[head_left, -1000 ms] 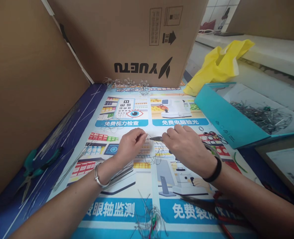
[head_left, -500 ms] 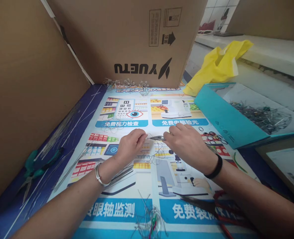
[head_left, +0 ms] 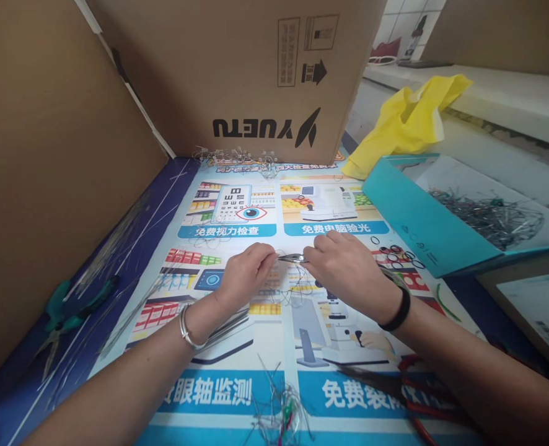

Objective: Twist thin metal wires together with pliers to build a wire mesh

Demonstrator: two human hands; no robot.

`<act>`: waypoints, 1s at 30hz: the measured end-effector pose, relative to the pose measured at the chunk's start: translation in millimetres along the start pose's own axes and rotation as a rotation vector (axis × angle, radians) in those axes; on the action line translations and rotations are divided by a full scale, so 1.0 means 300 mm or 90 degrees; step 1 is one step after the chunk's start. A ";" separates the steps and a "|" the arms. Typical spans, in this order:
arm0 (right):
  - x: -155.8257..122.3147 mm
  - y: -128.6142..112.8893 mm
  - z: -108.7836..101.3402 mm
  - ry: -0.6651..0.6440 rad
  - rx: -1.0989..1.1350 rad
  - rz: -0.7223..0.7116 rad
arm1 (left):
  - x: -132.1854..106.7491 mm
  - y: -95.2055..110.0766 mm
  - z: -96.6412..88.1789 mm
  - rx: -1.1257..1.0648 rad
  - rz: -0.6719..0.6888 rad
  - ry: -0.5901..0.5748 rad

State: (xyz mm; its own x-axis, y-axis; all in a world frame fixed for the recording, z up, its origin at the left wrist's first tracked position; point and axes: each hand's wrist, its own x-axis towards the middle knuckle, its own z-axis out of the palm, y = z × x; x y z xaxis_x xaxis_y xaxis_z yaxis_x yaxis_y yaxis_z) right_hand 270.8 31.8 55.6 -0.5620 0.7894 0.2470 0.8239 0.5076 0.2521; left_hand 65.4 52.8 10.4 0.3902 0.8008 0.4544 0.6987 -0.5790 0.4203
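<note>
My right hand (head_left: 344,263) is closed around a pair of needle-nose pliers (head_left: 292,257), whose jaws point left. Close to the plier tips, the fingertips of my left hand (head_left: 249,269) are pinched together on a thin wire (head_left: 280,253), mostly hidden by the fingers. Below the pliers, loops of fine wire (head_left: 297,288) lie on the printed sheet. Under my left forearm rests a bundle of straight wires (head_left: 225,328). Nearest to me is a tangle of wire pieces (head_left: 281,409) with green and red bits in it.
Teal-handled pliers (head_left: 63,319) and loose straight wires (head_left: 116,248) lie at left. Red-handled scissors (head_left: 404,390) are partly under my right forearm. A teal box (head_left: 409,217) of wire pieces, black rings (head_left: 398,255) and a yellow bag (head_left: 402,127) are at right. Cardboard (head_left: 237,68) stands behind.
My right hand has shifted very slightly left and turned a little, showing more of the pliers' pivot. The left hand holds almost the same place.
</note>
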 end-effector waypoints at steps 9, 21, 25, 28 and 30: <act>-0.004 0.031 -0.047 -0.049 0.013 0.039 | -0.003 -0.009 0.007 0.013 0.008 0.028; -0.002 0.001 -0.026 -0.063 0.013 0.017 | -0.004 0.019 0.001 0.133 0.051 -0.019; -0.002 -0.011 -0.010 -0.040 0.008 0.013 | -0.006 0.019 0.007 0.126 0.045 -0.024; -0.004 -0.018 -0.007 -0.023 0.005 0.006 | -0.008 0.022 0.010 0.121 0.038 -0.036; -0.005 -0.022 -0.010 -0.019 0.005 0.002 | -0.008 0.023 0.012 0.120 0.029 -0.041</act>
State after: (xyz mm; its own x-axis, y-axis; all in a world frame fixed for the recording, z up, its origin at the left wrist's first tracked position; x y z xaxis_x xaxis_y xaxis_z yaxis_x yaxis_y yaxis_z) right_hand 266.1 26.3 56.3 -0.5570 0.8009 0.2199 0.8262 0.5076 0.2443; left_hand 71.4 47.5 9.5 0.4580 0.7858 0.4156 0.7769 -0.5811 0.2425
